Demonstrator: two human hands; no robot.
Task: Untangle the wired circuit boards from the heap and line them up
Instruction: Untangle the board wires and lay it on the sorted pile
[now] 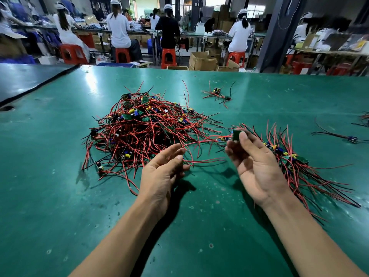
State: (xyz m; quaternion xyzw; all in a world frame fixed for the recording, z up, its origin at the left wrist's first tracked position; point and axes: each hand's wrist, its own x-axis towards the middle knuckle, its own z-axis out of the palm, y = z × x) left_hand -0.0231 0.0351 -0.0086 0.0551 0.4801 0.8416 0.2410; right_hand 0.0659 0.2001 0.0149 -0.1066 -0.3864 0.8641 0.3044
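On the green counter point(60, 176), centre: heap point(143, 126) of wired circuit boards, red and black leads tangled. Right hand point(253, 168), palm up, pinches one green board point(237, 135) between thumb and fingertips, raised just right of the heap; its red leads trail left toward the heap. Left hand point(161, 174), palm up, fingers loosely extended, grips nothing; a red lead passes by its fingertips, contact unclear. Behind the right hand lies a row of boards point(295, 166), side by side, leads fanned outward. Small cluster point(218, 93) farther back. Single board point(352, 138) near the right edge.
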